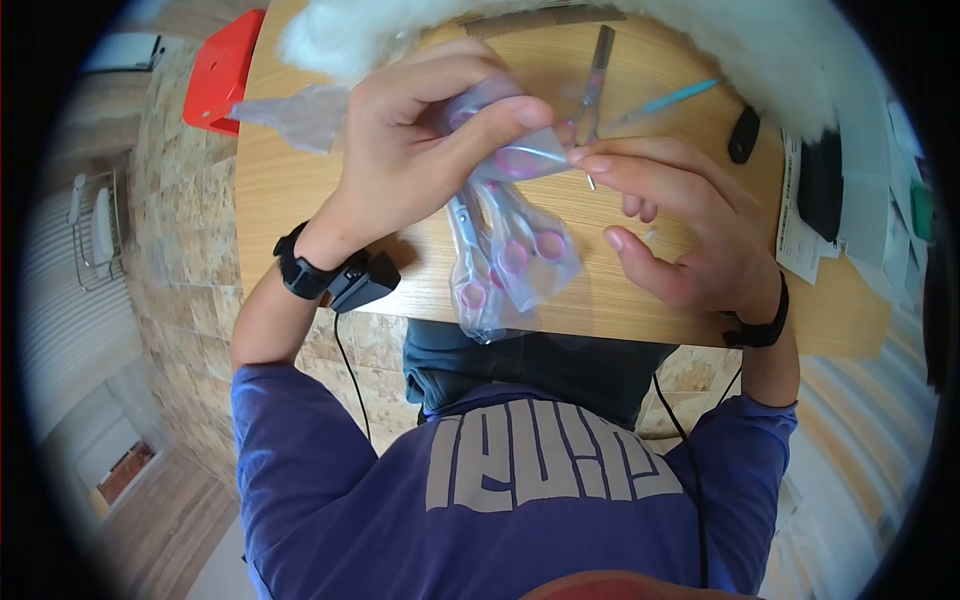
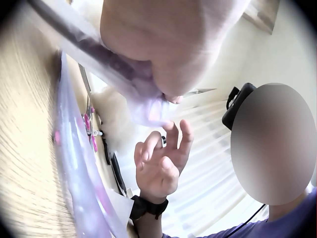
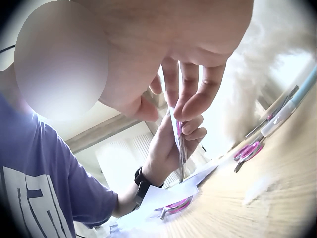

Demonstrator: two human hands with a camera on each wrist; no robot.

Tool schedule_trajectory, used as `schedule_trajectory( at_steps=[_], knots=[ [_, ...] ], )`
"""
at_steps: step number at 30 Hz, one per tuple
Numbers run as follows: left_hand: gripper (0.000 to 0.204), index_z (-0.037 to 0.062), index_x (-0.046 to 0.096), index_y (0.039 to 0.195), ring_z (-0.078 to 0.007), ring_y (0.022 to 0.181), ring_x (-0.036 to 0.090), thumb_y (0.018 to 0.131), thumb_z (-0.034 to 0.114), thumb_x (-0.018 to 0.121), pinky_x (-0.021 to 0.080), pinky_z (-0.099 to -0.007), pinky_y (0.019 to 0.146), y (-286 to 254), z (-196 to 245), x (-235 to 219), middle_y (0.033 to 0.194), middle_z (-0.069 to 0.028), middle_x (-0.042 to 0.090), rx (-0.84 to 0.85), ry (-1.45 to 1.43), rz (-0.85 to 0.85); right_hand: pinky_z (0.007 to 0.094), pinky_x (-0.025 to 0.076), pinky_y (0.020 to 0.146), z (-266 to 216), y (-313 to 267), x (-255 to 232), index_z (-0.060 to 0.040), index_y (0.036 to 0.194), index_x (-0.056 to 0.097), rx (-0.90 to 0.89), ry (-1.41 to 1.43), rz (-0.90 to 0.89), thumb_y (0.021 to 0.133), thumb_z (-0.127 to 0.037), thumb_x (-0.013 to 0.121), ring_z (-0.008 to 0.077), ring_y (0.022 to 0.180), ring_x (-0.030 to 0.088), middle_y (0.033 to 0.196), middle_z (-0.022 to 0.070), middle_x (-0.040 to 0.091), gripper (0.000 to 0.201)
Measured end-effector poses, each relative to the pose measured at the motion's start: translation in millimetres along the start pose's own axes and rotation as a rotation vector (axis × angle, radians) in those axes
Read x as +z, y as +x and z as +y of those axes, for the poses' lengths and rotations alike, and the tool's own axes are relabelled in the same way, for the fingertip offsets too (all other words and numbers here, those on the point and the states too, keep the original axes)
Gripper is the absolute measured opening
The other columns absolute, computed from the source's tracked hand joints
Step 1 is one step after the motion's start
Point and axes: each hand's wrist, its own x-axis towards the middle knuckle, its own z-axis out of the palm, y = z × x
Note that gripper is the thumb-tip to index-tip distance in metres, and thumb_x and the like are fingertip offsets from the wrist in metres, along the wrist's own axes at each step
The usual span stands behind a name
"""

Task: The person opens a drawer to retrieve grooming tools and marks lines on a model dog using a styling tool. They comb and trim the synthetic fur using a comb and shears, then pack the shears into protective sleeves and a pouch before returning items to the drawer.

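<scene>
My left hand (image 1: pixel 425 140) grips a clear plastic bag with pink-ringed scissors (image 1: pixel 518 160) inside, thumb pressed on top, raised over the table. In the right wrist view those scissors (image 3: pixel 180 141) hang below the right hand's fingertips. My right hand (image 1: pixel 700 225) has its fingers extended and its thumb held apart, fingertips right at the bag's end. Below, more bagged scissors (image 1: pixel 512 258) with pink rings lie at the table's near edge. Beyond the hands lie unbagged scissors (image 1: pixel 597 85) with a toothed blade and pink rings.
A blue slender tool (image 1: pixel 670 98) and a small black object (image 1: pixel 743 135) lie on the wooden table (image 1: pixel 300 210). White fluffy material (image 1: pixel 780 60) lines the far side, near a comb (image 1: pixel 545 18). Another plastic bag (image 1: pixel 295 118) lies left, by a red stool (image 1: pixel 222 75).
</scene>
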Motion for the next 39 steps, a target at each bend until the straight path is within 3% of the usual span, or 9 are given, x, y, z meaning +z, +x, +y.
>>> schedule_trajectory(
  at_steps=[9, 11, 21, 24, 29, 31, 33, 35, 39],
  knots=[
    [0.019, 0.0019, 0.073, 0.104, -0.0173, 0.082, 0.068, 0.086, 0.001, 0.08, 0.054, -0.0277, 0.078, -0.3, -5.2, -16.4, 0.09, -0.0072, 0.071, 0.131, 0.13, -0.217, 0.0257, 0.05, 0.065, -3.3, 1.3, 4.2, -0.0026, 0.133, 0.063, 0.05, -0.086, -0.05, 0.074, 0.01, 0.074, 0.0125, 0.071, 0.057, 0.126, 0.0131, 0.071, 0.062],
    [0.011, 0.0002, 0.078, 0.091, -0.0082, 0.067, 0.058, 0.089, 0.011, 0.081, 0.042, -0.0235, 0.057, -3.6, -4.4, 2.4, 0.077, -0.0026, 0.066, 0.036, -0.027, -0.011, 0.0296, 0.053, 0.069, -9.1, 3.1, 3.6, -0.0066, 0.134, 0.065, 0.149, -0.145, -0.156, 0.074, 0.005, 0.076, 0.0183, 0.073, 0.062, 0.128, 0.0105, 0.07, 0.062],
    [0.011, 0.0011, 0.078, 0.089, -0.0118, 0.065, 0.058, 0.087, 0.011, 0.083, 0.041, -0.0259, 0.055, 0.4, -6.6, 1.7, 0.079, -0.0047, 0.065, 0.156, 0.117, -0.107, 0.0388, 0.056, 0.083, -8.4, -1.3, 2.2, -0.0162, 0.134, 0.067, 0.107, -0.26, -0.239, 0.065, -0.002, 0.081, 0.0307, 0.103, 0.07, 0.13, 0.0062, 0.069, 0.072],
    [0.016, -0.0013, 0.073, 0.083, -0.0169, 0.064, 0.059, 0.087, 0.011, 0.081, 0.043, -0.0279, 0.055, 0.6, -2.2, 2.0, 0.076, -0.0076, 0.064, 0.184, 0.197, -0.167, 0.0371, 0.055, 0.077, 2.3, -11.9, 7.0, -0.0199, 0.127, 0.07, -0.184, -0.303, -0.027, 0.067, -0.007, 0.084, 0.0226, 0.1, 0.071, 0.12, -0.0005, 0.073, 0.063],
    [0.024, -0.0012, 0.07, 0.082, -0.0215, 0.059, 0.061, 0.091, 0.019, 0.079, 0.045, -0.0295, 0.053, -4.9, 2.7, -1.4, 0.072, -0.0082, 0.064, 0.157, 0.254, -0.369, 0.0366, 0.054, 0.071, -2.7, -12.1, -5.6, -0.0171, 0.117, 0.073, -0.037, -0.313, 0.197, 0.081, -0.013, 0.08, 0.0183, 0.089, 0.071, 0.102, -0.0039, 0.074, 0.037],
    [0.027, 0.0008, 0.071, 0.086, -0.0236, 0.057, 0.063, 0.09, 0.026, 0.079, 0.046, -0.0303, 0.052, -8.6, 0.8, 6.6, 0.072, -0.0084, 0.067, 0.277, 0.297, -0.401, 0.0278, 0.05, 0.052, 3.1, -5.8, -17.4, -0.0026, 0.089, 0.071, -0.039, -0.321, 0.177, 0.087, -0.004, 0.072, 0.0167, 0.066, 0.067, 0.09, 0.0084, 0.071, 0.002],
    [0.022, 0.0026, 0.071, 0.089, -0.0243, 0.059, 0.065, 0.087, 0.022, 0.081, 0.048, -0.0321, 0.053, -9.9, 10.6, 12.4, 0.076, -0.0084, 0.07, 0.185, 0.337, -0.495, 0.0289, 0.053, 0.058, 13.5, -11.9, -10.5, -0.0049, 0.091, 0.072, 0.112, -0.233, 0.146, 0.082, -0.003, 0.075, 0.0184, 0.076, 0.068, 0.101, 0.0053, 0.071, 0.009],
    [0.02, 0.0025, 0.071, 0.092, -0.024, 0.061, 0.065, 0.082, 0.017, 0.082, 0.049, -0.0344, 0.054, -7.0, 16.2, 23.4, 0.079, -0.009, 0.068, 0.13, 0.263, -0.655, 0.0371, 0.053, 0.065, 21.5, -12.6, -1.9, -0.0127, 0.112, 0.072, 0.242, -0.291, 0.039, 0.085, -0.014, 0.076, 0.0222, 0.073, 0.069, 0.088, 0.0022, 0.073, 0.028],
    [0.02, 0.0013, 0.071, 0.093, -0.0242, 0.065, 0.065, 0.079, 0.01, 0.081, 0.05, -0.0354, 0.056, -7.9, 9.6, 28.4, 0.083, -0.0104, 0.067, 0.236, 0.235, -0.617, 0.0431, 0.052, 0.064, 23.2, -18.6, -0.3, -0.0091, 0.107, 0.071, 0.215, -0.438, -0.108, 0.09, -0.018, 0.072, 0.0306, 0.069, 0.067, 0.08, 0.0102, 0.069, 0.019]
  ],
)
